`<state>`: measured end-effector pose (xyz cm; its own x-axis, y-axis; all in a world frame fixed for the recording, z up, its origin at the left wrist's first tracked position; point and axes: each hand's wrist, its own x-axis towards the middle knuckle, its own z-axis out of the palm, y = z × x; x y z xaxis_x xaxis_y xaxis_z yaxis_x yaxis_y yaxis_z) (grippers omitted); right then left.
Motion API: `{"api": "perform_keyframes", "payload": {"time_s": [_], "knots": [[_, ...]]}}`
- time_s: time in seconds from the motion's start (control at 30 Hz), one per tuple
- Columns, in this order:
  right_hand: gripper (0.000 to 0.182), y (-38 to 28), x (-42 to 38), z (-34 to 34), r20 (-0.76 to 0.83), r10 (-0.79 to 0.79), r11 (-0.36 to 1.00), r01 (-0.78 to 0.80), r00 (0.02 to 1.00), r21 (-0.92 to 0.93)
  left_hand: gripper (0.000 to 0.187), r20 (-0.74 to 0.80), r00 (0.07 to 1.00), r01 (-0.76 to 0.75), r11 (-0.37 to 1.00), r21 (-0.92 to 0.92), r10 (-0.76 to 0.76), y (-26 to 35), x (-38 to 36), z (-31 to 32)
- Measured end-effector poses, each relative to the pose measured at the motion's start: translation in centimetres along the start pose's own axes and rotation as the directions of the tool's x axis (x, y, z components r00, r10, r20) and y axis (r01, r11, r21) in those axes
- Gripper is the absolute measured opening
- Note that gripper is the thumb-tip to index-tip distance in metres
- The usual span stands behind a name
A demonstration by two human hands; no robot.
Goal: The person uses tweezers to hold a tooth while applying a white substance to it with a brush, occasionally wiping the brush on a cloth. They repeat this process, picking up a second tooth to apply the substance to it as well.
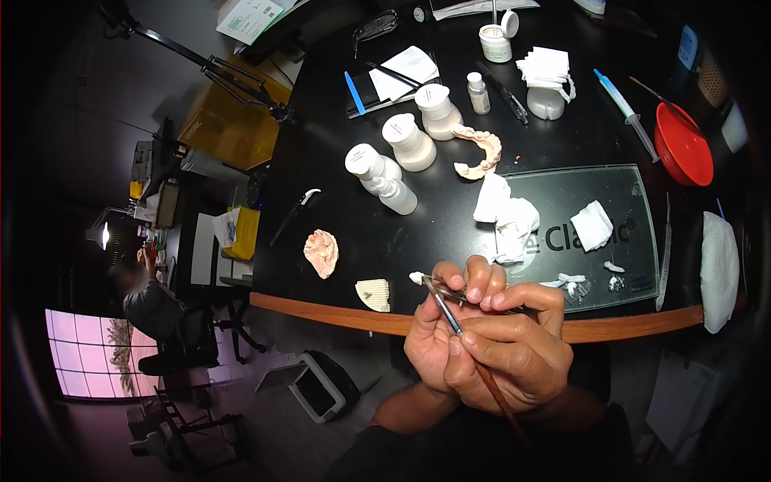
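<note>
My left hand point(430, 345) is closed round dark metal tweezers point(451, 294). At their tip sits a small white tooth-shaped piece point(417, 277). Pressed against it, my right hand point(522, 349) pinches a thin brush point(491, 384) with a brown handle and metal ferrule, its tip up close to the white piece. Both hands are just over the table's wooden front edge point(337, 316). Nearby on the black table lie a beige ridged block point(373, 295) and a pinkish dental cast piece point(321, 254). Farther back is a horseshoe-shaped dental cast point(479, 153).
A glass slab point(634, 189) carries crumpled tissues point(514, 221) and white smears. Behind stand white-lidded jars point(409, 143), a dropper bottle point(395, 196) and a small bottle point(478, 93). A red bowl point(683, 145) and syringe point(626, 112) lie right. Another person point(165, 309) sits far left.
</note>
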<state>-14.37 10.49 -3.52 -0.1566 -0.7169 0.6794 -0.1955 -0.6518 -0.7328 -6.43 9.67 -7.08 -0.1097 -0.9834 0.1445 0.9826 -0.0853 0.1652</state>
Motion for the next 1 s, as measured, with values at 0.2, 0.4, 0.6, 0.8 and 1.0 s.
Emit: {"api": "perform_keyframes", "payload": {"time_s": [0.2,0.4,0.6,0.8,1.0], "knots": [[0.015,-0.05,0.12,0.13,0.004,0.006,1.0,-0.006,1.0,0.01,0.021,0.007,1.0,0.008,1.0,-0.001,-0.008,0.12,0.08,-0.08],[0.015,-0.01,0.01,0.16,-0.006,0.002,1.0,-0.002,1.0,0.0,0.022,0.011,1.0,0.007,1.0,-0.004,-0.007,0.09,0.1,-0.15],[0.014,-0.08,0.04,0.07,0.001,0.001,1.0,-0.001,1.0,-0.009,0.022,0.011,1.0,0.001,1.0,0.006,-0.002,0.03,0.07,-0.14],[0.014,-0.02,0.09,-0.13,0.025,-0.003,1.0,0.003,1.0,-0.018,0.022,0.009,1.0,0.003,1.0,0.004,-0.003,0.07,0.02,-0.21],[0.014,-0.07,0.06,0.02,0.014,-0.004,1.0,0.004,1.0,0.003,0.023,0.008,1.0,0.005,1.0,0.004,-0.005,0.12,0.04,-0.16]]}}
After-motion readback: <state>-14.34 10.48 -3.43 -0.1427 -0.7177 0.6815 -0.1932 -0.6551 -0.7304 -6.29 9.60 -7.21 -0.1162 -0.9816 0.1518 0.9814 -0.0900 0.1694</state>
